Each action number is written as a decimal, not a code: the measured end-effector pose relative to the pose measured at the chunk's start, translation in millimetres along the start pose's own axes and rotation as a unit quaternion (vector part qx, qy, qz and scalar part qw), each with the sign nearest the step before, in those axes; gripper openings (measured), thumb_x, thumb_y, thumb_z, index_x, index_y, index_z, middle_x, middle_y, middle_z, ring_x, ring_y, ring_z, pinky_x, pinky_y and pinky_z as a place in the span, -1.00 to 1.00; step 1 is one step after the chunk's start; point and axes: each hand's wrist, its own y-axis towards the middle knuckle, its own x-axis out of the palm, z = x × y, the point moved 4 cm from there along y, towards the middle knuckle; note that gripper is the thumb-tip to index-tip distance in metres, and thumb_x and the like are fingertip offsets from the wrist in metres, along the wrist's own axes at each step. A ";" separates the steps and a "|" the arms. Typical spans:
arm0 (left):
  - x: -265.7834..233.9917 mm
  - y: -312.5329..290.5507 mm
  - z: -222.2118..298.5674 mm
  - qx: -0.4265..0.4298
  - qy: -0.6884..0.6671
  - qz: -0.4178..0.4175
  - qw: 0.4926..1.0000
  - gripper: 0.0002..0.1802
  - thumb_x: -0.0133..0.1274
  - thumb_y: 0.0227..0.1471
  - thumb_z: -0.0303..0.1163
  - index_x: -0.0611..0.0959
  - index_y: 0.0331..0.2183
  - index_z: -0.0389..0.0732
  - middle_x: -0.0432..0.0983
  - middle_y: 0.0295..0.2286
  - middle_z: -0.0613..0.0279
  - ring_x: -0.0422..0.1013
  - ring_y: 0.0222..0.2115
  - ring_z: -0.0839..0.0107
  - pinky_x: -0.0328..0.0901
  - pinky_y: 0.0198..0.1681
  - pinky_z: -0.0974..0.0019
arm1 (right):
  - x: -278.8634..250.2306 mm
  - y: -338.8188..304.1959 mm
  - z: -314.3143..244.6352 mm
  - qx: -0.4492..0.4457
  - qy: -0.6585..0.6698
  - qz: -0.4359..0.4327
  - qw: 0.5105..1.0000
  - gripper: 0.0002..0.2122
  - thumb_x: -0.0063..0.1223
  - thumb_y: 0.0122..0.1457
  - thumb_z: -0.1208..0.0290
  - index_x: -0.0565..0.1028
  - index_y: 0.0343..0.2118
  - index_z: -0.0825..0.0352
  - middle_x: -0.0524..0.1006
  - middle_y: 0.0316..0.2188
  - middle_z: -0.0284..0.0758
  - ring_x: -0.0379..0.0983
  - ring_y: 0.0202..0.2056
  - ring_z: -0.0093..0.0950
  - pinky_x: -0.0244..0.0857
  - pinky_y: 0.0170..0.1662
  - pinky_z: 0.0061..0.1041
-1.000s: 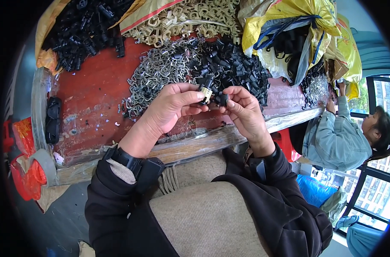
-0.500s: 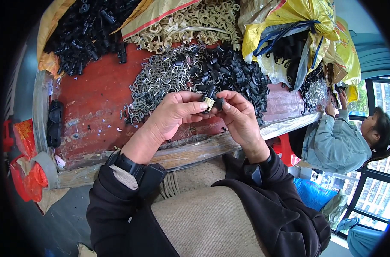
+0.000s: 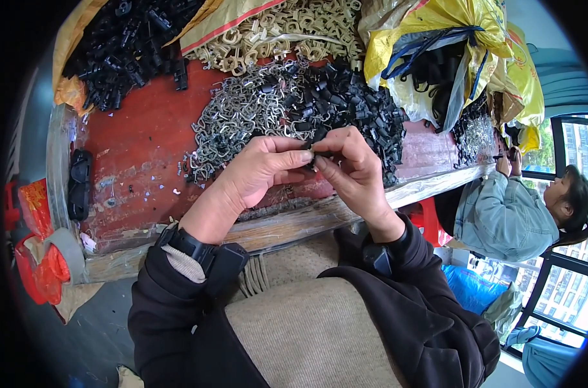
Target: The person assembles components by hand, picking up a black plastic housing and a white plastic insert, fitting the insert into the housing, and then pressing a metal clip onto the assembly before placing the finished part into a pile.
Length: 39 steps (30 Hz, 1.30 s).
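My left hand (image 3: 258,169) and my right hand (image 3: 353,169) meet over the near edge of the red-topped table. Between their fingertips is a small black plastic part (image 3: 318,137), mostly hidden by the fingers. My left thumb and fingers pinch it from the left. The right thumb and bent forefinger close on it from the other side. Just beyond the hands lie a heap of silvery bent metal hooks (image 3: 226,123) and a heap of small black plastic pieces (image 3: 365,113).
Cream plastic clips (image 3: 274,32) pile up at the back, with black plastic fittings (image 3: 129,48) at the far left. Yellow sacks (image 3: 436,45) stand at the back right. A black case (image 3: 81,184) lies near the left edge. Another person (image 3: 501,204) works at the right.
My right hand has moved left against the left fingertips, its forefinger now bent over the part. The cream piece seen between the fingers earlier is now covered. The other person's hands shifted slightly.
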 end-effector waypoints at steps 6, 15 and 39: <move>-4.0 2.0 -0.5 -0.004 -0.030 0.008 0.999 -0.78 0.02 -0.16 -0.41 0.51 -0.38 -0.27 0.45 -0.48 0.27 0.40 -0.46 0.49 0.29 -0.38 0.53 | 3.5 0.4 7.6 0.070 0.072 0.073 0.992 -0.75 0.00 -0.11 0.66 0.33 -0.30 0.42 0.27 -0.40 -0.39 0.19 -0.43 -0.68 0.11 -0.38 -0.78; -5.8 0.9 -3.0 -0.016 -0.052 -0.017 0.998 -0.80 -0.01 -0.15 -0.44 0.50 -0.38 -0.29 0.45 -0.47 0.26 0.40 -0.46 0.50 0.30 -0.39 0.56 | 5.9 -5.8 14.6 0.032 0.049 0.109 0.992 -0.74 0.08 -0.15 0.57 0.39 -0.31 0.41 0.29 -0.40 -0.37 0.20 -0.42 -0.65 0.12 -0.36 -0.74; -3.9 -1.2 1.0 0.047 0.049 0.058 0.996 -0.75 -0.10 -0.06 -0.33 0.46 -0.36 -0.31 0.42 -0.53 0.24 0.36 -0.60 0.57 0.27 -0.56 0.60 | -65.1 5.5 20.4 -0.074 -0.256 0.134 0.954 -0.77 0.08 -0.21 0.57 0.42 -0.39 0.36 0.35 -0.45 -0.26 0.31 -0.46 -0.43 0.23 -0.43 -0.59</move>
